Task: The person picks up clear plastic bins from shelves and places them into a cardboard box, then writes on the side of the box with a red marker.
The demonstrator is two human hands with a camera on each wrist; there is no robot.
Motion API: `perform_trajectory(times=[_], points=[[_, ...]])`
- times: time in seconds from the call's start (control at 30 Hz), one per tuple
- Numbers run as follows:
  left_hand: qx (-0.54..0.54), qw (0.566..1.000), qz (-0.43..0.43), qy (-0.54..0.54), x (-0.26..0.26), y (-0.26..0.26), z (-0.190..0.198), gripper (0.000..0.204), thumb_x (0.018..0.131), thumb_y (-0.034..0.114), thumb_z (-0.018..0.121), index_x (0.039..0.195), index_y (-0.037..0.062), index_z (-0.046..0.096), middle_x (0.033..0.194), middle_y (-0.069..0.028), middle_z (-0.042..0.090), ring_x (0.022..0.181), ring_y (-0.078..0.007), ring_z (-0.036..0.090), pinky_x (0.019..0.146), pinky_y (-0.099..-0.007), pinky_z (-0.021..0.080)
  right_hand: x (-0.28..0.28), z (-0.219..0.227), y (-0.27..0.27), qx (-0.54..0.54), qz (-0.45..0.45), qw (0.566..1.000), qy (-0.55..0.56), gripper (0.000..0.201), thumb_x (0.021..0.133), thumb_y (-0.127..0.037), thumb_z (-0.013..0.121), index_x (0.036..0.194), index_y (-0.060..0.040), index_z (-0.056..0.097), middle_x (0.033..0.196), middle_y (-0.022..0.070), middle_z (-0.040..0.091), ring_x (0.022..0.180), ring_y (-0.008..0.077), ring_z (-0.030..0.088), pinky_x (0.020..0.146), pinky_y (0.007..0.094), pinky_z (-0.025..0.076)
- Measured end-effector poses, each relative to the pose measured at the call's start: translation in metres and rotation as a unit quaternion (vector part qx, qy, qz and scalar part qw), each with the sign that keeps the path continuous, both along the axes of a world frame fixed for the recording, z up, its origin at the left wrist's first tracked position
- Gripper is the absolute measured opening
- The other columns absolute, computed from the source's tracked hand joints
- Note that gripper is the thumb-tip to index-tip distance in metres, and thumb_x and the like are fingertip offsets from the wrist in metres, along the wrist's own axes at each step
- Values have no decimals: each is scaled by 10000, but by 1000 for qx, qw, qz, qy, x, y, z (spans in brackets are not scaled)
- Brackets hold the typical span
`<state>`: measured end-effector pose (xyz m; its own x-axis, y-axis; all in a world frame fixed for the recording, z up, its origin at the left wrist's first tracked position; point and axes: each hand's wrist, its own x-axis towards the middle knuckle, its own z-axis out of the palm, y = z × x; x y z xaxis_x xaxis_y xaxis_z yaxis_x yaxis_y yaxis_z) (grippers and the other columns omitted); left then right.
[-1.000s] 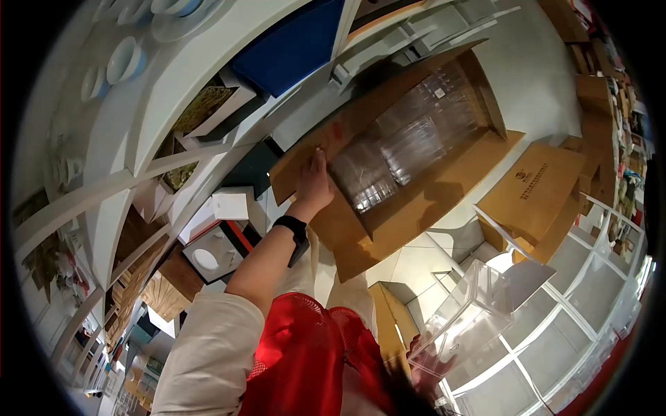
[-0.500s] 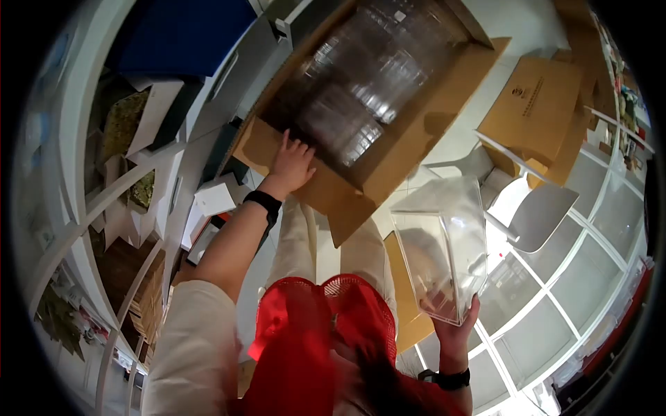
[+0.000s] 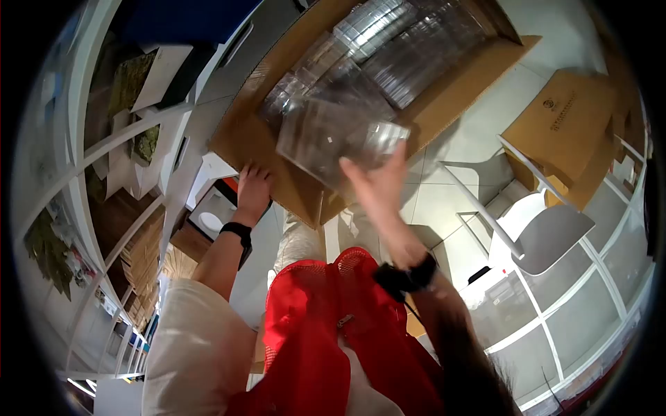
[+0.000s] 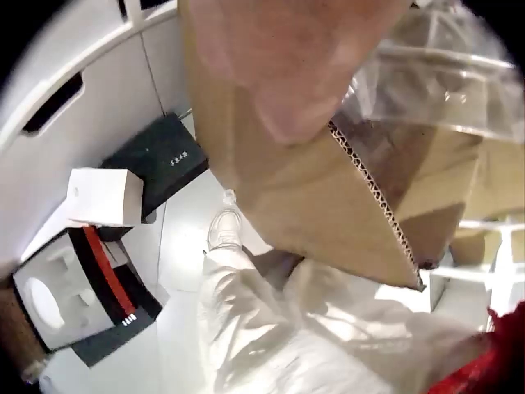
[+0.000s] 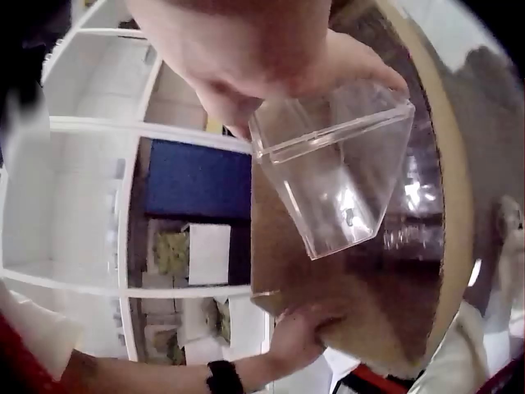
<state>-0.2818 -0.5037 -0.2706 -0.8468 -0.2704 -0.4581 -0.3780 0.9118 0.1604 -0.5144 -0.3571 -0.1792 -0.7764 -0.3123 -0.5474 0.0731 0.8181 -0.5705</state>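
Note:
My right hand (image 3: 380, 194) grips a clear plastic box (image 3: 322, 142) by one end, thumb and fingers on opposite sides. In the right wrist view, the clear box (image 5: 332, 193) tapers away from a rimmed end beside the fingers. It is over the near end of an open cardboard box (image 3: 454, 104). Inside that carton lie several similar clear plastic boxes (image 3: 409, 66), some in shiny wrap. My left hand (image 3: 254, 193) holds the carton's near left flap at its edge; in the left wrist view the hand (image 4: 295, 57) overlaps the brown cardboard.
White shelving with a blue bin (image 3: 180, 21) stands along the left. On the floor by my legs lie a dark box (image 4: 160, 160), a white box (image 4: 105, 195) and an open case with a white insert (image 4: 61, 295). To the right are a white chair (image 3: 555, 239) and another carton (image 3: 562, 111).
My right hand has brought the clear plastic box from low on my right side to over the carton. My left hand has shifted along the carton's near flap toward its outer left edge.

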Motion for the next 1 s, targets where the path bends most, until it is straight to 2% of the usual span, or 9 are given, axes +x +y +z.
perform_trajectory(times=[0.13,0.33,0.4,0.5,0.53,0.7,0.77,0.87,1.0], points=[[-38,999,17,-8,8,2,-5,301,643,65,600,937,114,636,1055,-33,578,1125,-246,442,1056,-403,242,45,-38,-52,156,-90,970,-165,1086,631,-417,740,1345,31,55,1208,325,321,1109,446,388,924,470,357],[17,998,57,22,23,1,0,284,670,46,565,936,114,638,1065,-18,574,1160,-252,412,1047,-421,238,82,-129,-44,53,-155,980,-117,1110,656,-402,729,1321,90,-11,1225,348,299,1125,459,377,944,451,349],[8,998,47,36,35,1,-8,298,648,66,597,939,115,636,1072,-15,568,1179,-251,397,1042,-443,236,104,-149,-41,127,-216,961,-119,1139,657,-401,733,1312,120,-41,1253,370,261,1136,476,354,971,449,322],[15,997,46,56,43,0,-13,297,651,61,591,939,115,635,1080,-7,564,1185,-254,390,1038,-454,239,122,-180,-24,43,-224,971,-71,1092,657,-360,745,1333,102,23,1276,323,284,1161,421,356,989,426,301],[19,997,47,64,42,-2,-15,293,658,53,580,939,114,635,1082,-4,564,1183,-256,391,1037,-454,241,125,-197,-16,-13,-254,960,-113,1060,659,-334,747,1339,91,52,1291,295,290,1177,391,348,994,414,291],[33,995,42,83,44,-4,-15,268,693,47,544,935,111,638,1082,0,564,1169,-254,405,1025,-450,262,125,-240,-16,-221,-331,881,-255,925,672,-176,735,1371,6,158,1374,172,278,1252,267,287,1011,356,250],[34,995,38,88,44,-6,-16,257,704,51,539,933,112,639,1078,-1,566,1165,-251,410,1022,-449,270,121,-256,-5,-265,-363,822,-349,932,666,-136,729,1385,-35,145,1398,169,239,1271,268,251,1015,342,236],[43,994,35,90,48,-2,-16,255,706,49,537,931,114,639,1080,6,564,1165,-247,409,1018,-451,272,115,-263,15,-251,-408,783,-396,892,667,-80,711,1386,-86,184,1393,161,260,1260,271,273,1004,334,247],[50,994,36,95,44,-2,-17,259,693,42,548,922,119,640,1080,17,561,1165,-242,408,1012,-451,278,121,-278,21,-224,-404,810,-360,668,760,-40,616,1344,-84,294,1323,126,393,1178,277,394,946,351,322]])
